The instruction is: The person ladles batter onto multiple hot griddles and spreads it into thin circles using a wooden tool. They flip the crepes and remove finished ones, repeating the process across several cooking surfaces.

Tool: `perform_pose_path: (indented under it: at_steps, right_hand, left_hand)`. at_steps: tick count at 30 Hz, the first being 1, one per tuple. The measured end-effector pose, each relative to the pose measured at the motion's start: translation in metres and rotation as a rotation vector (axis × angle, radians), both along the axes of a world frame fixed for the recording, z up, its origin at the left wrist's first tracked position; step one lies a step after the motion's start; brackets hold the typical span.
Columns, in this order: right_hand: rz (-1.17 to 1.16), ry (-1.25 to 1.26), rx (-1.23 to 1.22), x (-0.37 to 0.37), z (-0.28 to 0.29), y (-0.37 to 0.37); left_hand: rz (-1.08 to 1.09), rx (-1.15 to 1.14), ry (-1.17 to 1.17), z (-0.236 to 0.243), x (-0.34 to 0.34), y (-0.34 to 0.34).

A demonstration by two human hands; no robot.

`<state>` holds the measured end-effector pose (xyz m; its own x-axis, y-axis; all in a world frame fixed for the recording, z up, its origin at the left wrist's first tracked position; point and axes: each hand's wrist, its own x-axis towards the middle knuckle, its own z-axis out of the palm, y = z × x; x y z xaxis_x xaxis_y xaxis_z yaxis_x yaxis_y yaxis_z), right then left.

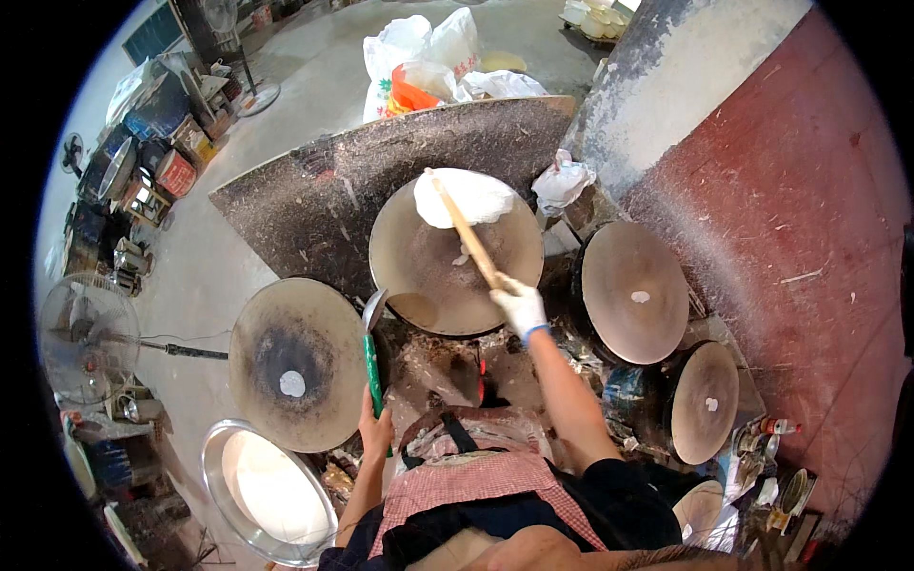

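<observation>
"What's closest?"
"The metal bowl (211,468) of white liquid (271,483), by your left side. Your left hand (377,430) has its fingers wrapped round the green-handled ladle (372,360)."
"Farther out?"
"Your gloved right hand (522,306) is clamped on a wooden stick (464,231), which crosses the white patch (483,198) at the far side of the middle pan (405,257)."
"Which step?"
"Probably spreading or lifting that patch; the next move seems to call for a light, level stroke."

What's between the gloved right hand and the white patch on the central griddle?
Head view: a wooden stick, held by the right hand, spans it and overlaps the white patch. Behind it: central griddle surface, small pale scrap.
</observation>
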<state>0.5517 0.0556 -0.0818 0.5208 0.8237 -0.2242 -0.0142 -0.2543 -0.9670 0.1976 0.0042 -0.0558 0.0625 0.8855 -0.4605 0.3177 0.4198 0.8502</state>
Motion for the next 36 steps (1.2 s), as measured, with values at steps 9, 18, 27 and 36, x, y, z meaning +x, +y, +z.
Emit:
perform_pose_path:
  at_steps: [9, 18, 27, 36]
  right_hand:
    - [0.061, 0.153, -0.026, 0.001, -0.005, 0.003]
    - [0.141, 0.27, -0.155, 0.035, 0.02, 0.013]
    - [0.116, 0.243, -0.155, 0.096, 0.021, 0.029]
    - [0.251, 0.274, -0.273, 0.126, 0.03, 0.048]
  left_hand:
    - [0.003, -0.08, -0.038, 0.028, 0.011, -0.002]
    - [0.161, -0.207, -0.075, 0.045, 0.04, -0.012]
    - [0.225, -0.246, -0.113, 0.047, 0.051, -0.031]
    - [0.252, -0.264, -0.126, 0.057, 0.064, -0.037]
